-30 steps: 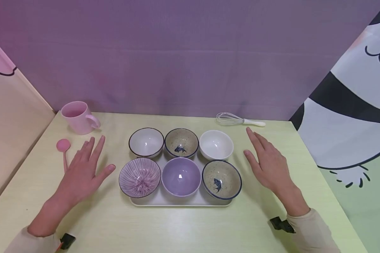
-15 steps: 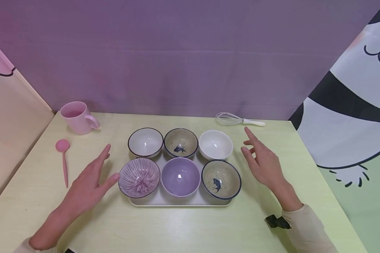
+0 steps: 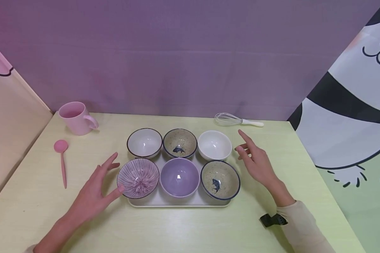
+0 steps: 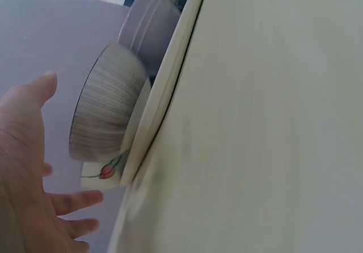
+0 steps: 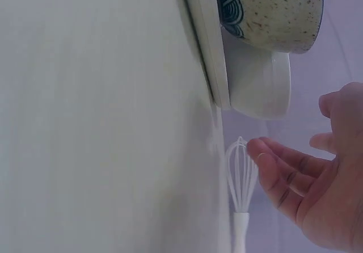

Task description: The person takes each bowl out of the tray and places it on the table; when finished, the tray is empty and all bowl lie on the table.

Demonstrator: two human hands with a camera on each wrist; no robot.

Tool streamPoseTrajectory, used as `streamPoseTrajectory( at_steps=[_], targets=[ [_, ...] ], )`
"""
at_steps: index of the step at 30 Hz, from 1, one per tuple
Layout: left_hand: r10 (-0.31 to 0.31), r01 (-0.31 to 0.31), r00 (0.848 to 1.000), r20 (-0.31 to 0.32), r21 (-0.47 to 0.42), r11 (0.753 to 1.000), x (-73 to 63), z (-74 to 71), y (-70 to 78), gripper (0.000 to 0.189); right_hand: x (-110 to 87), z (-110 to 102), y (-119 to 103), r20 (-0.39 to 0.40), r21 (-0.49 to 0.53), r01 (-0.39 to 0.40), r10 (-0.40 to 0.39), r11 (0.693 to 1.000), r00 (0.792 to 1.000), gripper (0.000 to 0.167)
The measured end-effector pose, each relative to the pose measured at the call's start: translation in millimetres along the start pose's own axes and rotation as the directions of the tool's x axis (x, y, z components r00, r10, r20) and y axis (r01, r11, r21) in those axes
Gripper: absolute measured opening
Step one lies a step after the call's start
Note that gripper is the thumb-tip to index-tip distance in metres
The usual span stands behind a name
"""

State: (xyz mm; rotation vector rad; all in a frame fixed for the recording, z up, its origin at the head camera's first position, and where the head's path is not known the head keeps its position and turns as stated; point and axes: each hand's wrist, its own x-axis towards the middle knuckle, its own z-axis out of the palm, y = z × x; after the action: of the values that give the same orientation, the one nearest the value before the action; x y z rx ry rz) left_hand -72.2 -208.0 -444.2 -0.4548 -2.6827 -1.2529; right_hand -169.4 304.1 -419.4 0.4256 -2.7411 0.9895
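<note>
My left hand hovers at the left side of the purple-striped bowl, its thumb overlapping the rim in the head view. In the left wrist view a gap shows between thumb and striped bowl. My right hand is held right of the plain white bowl, index finger extended and the other fingers bent, holding nothing. The lavender bowl and a speckled fish bowl complete the front row. Behind them sit a dark-rimmed white bowl and another fish bowl. All rest on a white tray.
A pink mug stands at the table's back left, with a pink spoon in front of it. A whisk with a white handle lies along the back edge, before the purple backdrop.
My left hand has moved right, from beside the spoon to the striped bowl. The right hand has shifted left toward the white bowl, its fingers bending. The bowls stay put.
</note>
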Motion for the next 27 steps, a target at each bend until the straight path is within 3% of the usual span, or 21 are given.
streamPoseTrajectory(
  at_steps=[8, 13, 23, 27],
  targets=[
    [0.031, -0.031, 0.999, -0.005, -0.003, 1.000, -6.6, 10.3, -1.5, 0.112, 7.4, 8.1, 1.5, 0.116, 0.191, -0.090, 0.069, 0.977, 0.991, 0.059],
    [0.053, -0.053, 0.998, -0.016, 0.030, 0.998, -8.5, 17.8, -3.6, 0.123, 11.2, 11.4, 4.5, 0.167, 0.243, -0.138, 0.098, 0.960, 0.981, 0.059],
    [-0.042, 0.037, 0.998, 0.054, 0.102, 0.994, -8.0, 25.8, -2.4, 0.137, 17.0, 20.7, 8.1, 0.222, 0.336, -0.210, 0.139, 0.918, 0.965, 0.061],
    [-0.050, 0.043, 0.997, 0.063, 0.099, 0.994, -7.8, 27.4, -1.9, 0.136, 18.0, 20.4, 5.8, 0.240, 0.379, -0.226, 0.141, 0.897, 0.960, 0.062]
  ],
)
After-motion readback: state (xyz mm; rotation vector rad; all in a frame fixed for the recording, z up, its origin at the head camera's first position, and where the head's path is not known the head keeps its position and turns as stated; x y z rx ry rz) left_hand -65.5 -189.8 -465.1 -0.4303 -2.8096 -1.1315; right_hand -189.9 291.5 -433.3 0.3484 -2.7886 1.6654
